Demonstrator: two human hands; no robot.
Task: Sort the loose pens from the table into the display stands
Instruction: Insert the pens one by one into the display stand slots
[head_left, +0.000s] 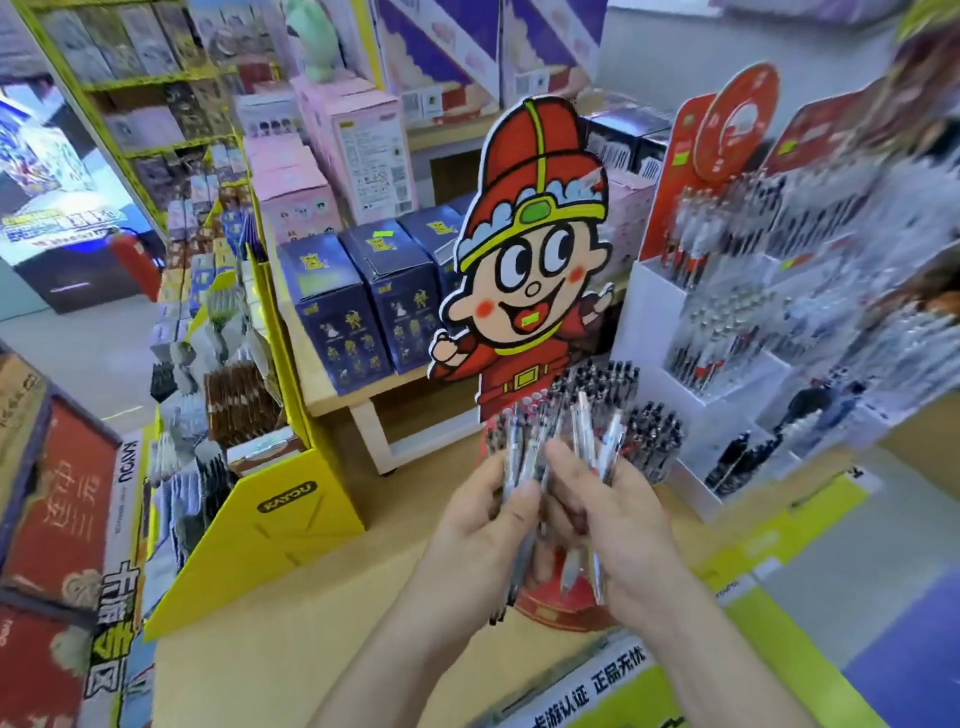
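Observation:
Both my hands hold a bundle of clear-barrelled pens (584, 441) upright at the centre of the view. My left hand (483, 525) grips the left part of the bundle, thumb across the barrels. My right hand (618, 525) grips the right part, fingers curled round several pens. Just behind the bundle stands a red display stand (649, 431) packed with black-capped pens, under a cartoon figure cutout (530, 249) in a red hat. A white tiered pen stand (737, 353) rises to the right, partly blurred.
A yellow cardboard display (270, 519) with packaged goods stands at the left on the wooden table (322, 639). Blue and pink boxes (363, 301) sit on a shelf behind. Red printed boxes (57, 509) lie at the far left.

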